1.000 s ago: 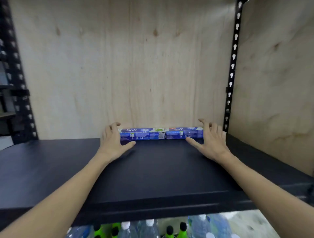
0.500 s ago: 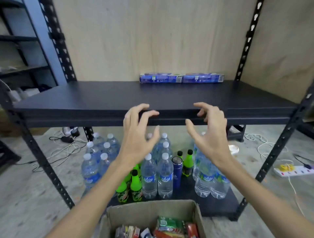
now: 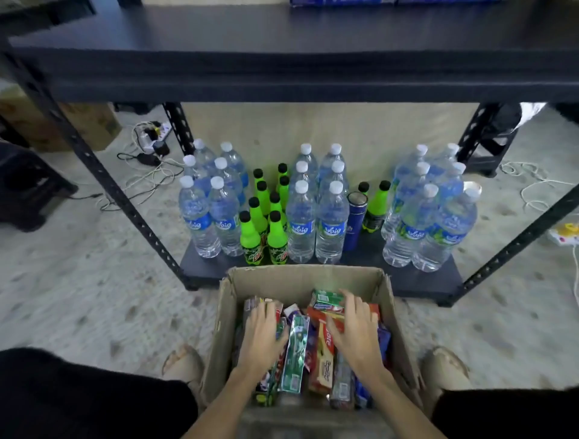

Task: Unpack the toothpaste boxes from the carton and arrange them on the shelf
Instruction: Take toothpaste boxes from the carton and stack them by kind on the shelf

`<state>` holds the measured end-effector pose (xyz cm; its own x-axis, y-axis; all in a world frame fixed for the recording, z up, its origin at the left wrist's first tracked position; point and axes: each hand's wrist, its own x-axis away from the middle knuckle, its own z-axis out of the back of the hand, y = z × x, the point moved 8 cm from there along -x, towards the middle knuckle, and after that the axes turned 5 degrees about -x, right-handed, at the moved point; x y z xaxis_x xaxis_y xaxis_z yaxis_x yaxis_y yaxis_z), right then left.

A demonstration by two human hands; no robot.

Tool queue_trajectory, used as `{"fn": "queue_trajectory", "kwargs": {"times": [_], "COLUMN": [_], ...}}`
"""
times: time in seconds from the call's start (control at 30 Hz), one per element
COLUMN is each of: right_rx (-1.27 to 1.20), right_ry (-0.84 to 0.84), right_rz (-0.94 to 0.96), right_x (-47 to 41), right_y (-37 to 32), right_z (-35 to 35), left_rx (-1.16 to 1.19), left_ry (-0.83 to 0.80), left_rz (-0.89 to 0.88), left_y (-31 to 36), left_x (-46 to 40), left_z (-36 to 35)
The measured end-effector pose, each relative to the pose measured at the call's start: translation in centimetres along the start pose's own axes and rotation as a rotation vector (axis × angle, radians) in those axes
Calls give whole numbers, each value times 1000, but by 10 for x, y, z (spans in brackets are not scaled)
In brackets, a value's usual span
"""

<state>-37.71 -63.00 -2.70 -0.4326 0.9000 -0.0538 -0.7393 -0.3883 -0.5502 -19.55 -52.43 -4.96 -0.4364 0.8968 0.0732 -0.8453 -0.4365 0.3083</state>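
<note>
brown corrugated cardboard carton (image 3: 300, 279) on the speckled concrete floor, open at the top, walls dented and soft at the rim. inside, a loose jumble of slim rectangular toothpaste boxes (image 3: 322, 354), glossy printed card in green, red, white and blue, most with long axes running from the near wall toward the far wall, a few tilted. left hand (image 3: 261, 337) down in the left half of the carton, fingers spread and slightly bent over the box tops, thumb beside a shiny green box (image 3: 294, 354); touching, no firm clasp visible. right hand (image 3: 357, 332) in the right half, fingers splayed flat across a red box (image 3: 324, 360) and a small green box (image 3: 327, 299) lying crosswise by the far wall; resting on them, not curled round. matte black shelf (image 3: 282, 34) above, two blue toothpaste boxes (image 3: 391, 2) end to end at its back edge, mostly cut off. on the bottom board, clear plastic water bottles (image 3: 316, 219) and neon green soda bottles (image 3: 266, 219) upright.
</note>
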Motion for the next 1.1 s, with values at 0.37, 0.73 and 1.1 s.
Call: {"fn": "queue_trajectory", "kwargs": {"times": [0.37, 0.73, 1.1], "right_rx": [113, 207, 224], "right_ry": [-196, -386, -433], "right_rz": [-140, 51, 78], "right_x": [-16, -83, -90], "right_y": [68, 78, 80], "right_z": [-71, -104, -107], "left_rx": [165, -3, 278], "left_ry": [-211, -456, -516], "left_rz": [116, 26, 23], "left_y": [-8, -1, -8], "left_x": [-20, -62, -68], "left_z": [-82, -137, -146]}}
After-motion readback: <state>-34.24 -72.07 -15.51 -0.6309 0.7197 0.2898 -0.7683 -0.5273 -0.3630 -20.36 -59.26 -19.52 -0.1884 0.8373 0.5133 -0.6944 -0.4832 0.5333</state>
